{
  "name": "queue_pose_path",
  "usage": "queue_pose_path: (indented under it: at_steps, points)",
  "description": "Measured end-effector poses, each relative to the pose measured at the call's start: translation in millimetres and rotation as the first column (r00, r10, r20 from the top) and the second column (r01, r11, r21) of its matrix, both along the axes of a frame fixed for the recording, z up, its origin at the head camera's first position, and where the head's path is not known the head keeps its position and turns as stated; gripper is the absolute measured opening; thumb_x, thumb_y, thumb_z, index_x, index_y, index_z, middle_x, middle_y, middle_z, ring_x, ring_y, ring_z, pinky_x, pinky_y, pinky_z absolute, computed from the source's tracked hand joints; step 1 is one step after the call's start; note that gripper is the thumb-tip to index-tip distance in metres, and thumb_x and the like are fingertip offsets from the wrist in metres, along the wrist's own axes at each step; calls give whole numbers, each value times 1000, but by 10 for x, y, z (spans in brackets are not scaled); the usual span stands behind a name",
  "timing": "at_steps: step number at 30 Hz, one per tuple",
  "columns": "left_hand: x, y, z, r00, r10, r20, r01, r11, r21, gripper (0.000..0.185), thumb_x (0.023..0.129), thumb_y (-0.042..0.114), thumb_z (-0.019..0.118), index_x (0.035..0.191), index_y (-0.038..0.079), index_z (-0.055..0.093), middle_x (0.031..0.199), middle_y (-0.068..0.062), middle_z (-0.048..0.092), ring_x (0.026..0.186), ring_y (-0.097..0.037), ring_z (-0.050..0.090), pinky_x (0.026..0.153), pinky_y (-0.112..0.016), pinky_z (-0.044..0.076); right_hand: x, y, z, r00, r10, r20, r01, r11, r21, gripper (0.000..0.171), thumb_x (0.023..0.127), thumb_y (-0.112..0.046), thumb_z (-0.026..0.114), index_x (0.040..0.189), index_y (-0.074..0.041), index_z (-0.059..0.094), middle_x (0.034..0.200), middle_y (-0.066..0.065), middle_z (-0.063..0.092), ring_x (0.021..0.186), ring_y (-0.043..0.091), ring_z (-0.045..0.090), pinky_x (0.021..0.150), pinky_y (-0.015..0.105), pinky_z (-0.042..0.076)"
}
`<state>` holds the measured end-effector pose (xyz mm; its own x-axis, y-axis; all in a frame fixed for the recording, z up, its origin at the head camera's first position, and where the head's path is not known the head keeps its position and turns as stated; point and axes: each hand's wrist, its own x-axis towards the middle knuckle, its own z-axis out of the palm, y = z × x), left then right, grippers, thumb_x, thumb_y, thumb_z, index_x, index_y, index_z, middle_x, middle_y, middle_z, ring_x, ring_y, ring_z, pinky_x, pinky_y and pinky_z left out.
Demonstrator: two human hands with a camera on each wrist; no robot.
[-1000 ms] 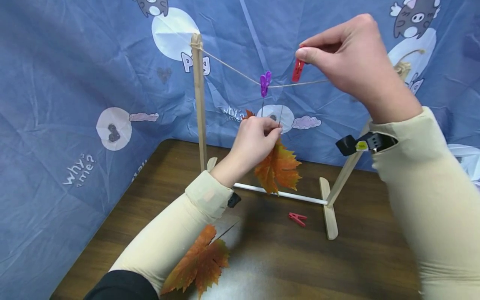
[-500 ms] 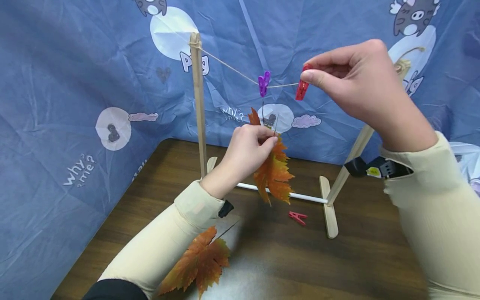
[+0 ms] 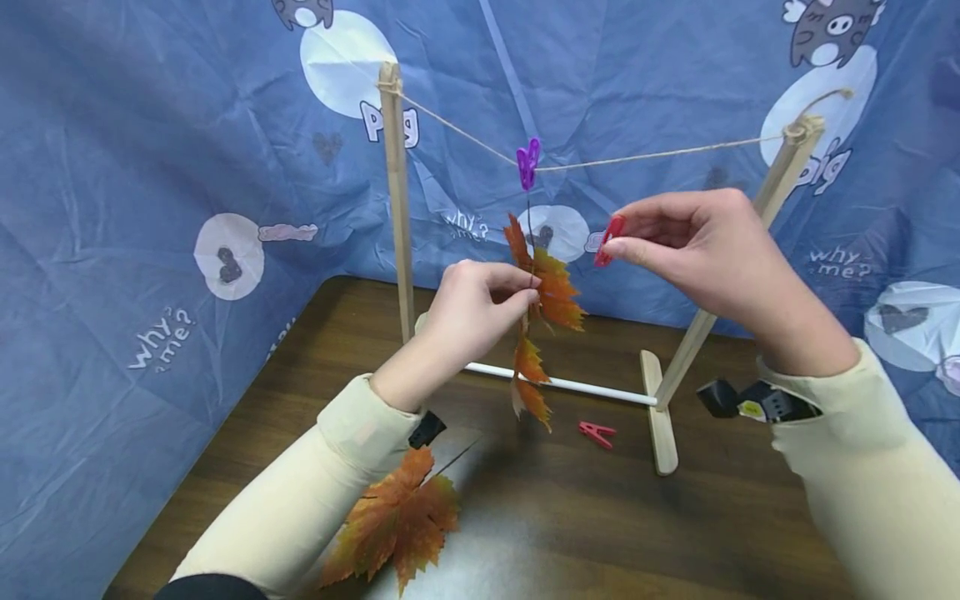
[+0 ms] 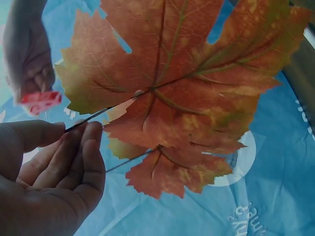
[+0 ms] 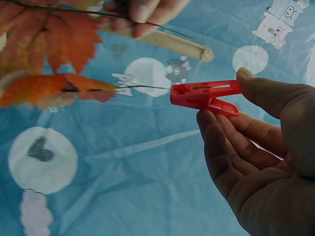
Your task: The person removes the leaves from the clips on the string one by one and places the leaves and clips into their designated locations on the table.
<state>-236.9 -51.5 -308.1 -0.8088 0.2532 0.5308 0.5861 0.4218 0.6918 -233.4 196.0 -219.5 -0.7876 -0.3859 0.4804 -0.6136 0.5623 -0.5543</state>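
Right hand (image 3: pixel 705 250): you bring it down off the string (image 3: pixel 645 156), now level with the leaf.
Red clip (image 3: pixel 608 241): lowered from the string, now beside the leaf.
Held leaf (image 3: pixel 542 287): turned edge-on.

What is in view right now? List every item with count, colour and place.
leaves: three, orange; one hangs under the purple clip, one held by its stem, one on the table
purple clip: one, on the string
red clips: two; one pinched, one on the table
string: one, tan, between the posts
wooden rack: one, light wood, white crossbar
table: one, dark brown
backdrop: one, blue, cartoon print
left hand: pinches a leaf stem
right hand: pinches the red clip
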Motion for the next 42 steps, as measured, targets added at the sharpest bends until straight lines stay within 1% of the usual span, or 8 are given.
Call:
queue_pose_path:
  at_steps: [5,11,16,24,29,32,38,42]
  points:
    - [26,-68,-28,999,13,-47,-12,999,33,11,92,6,74,100,4,80,85,3,75,67,-8,62,61,-28,49,32,75,-199,996,3,88,-1,1000,-26,25,87,-18,83,110,-9,78,94,3,75,83,15,73,73,20,55]
    - [77,-154,-59,998,12,-65,-11,1000,17,10,92,6,73,99,6,81,81,5,73,64,-7,59,59,-28,47,42,127,-409,990,26,138,-17,998,-66,25,85,-12,84,108,-7,77,93,5,75,83,18,73,71,22,55]
    - [113,-212,-101,993,23,-115,-23,1000,1,9,92,6,73,97,5,81,78,4,73,62,-6,57,57,-27,46,45,147,-579,985,35,172,-21,996,-81,22,86,-14,84,107,-8,77,93,4,75,82,19,72,69,24,55]
    - [243,-339,-119,988,-25,-152,22,999,-25,10,93,1,72,99,2,80,86,-2,75,67,-4,65,59,-28,53,46,161,-868,976,77,206,-63,995,-75,23,88,-14,83,107,-5,72,90,3,74,82,20,71,70,26,56]
    - [309,-402,-123,977,-44,-207,29,997,-78,10,90,-3,72,97,-1,79,88,-6,75,68,-8,66,60,-29,55,33,196,-1028,972,90,218,-77,995,-71,29,88,-11,81,116,-6,73,92,1,74,83,20,71,70,27,56]
    - [341,-432,-128,973,-55,-226,27,992,-123,9,89,-4,72,96,-2,79,88,-8,75,70,-10,67,61,-32,56,39,220,-1104,969,81,233,-71,996,-50,28,89,-11,81,115,-7,74,91,0,75,82,18,71,67,27,56]
    - [413,-490,-146,979,-36,-202,-6,980,-201,9,89,-4,73,95,-2,79,87,-8,75,72,-12,66,63,-32,55,71,244,-1219,955,46,293,-47,999,-1,28,86,-12,84,112,-7,75,94,-1,75,83,15,71,68,29,57]
    - [444,-514,-167,984,-37,-174,-10,965,-263,8,89,-4,73,95,-2,79,86,-7,75,70,-14,65,63,-32,54,101,267,-1325,938,43,343,-43,999,-7,29,86,-11,84,112,-3,74,96,2,75,85,16,72,71,29,57]
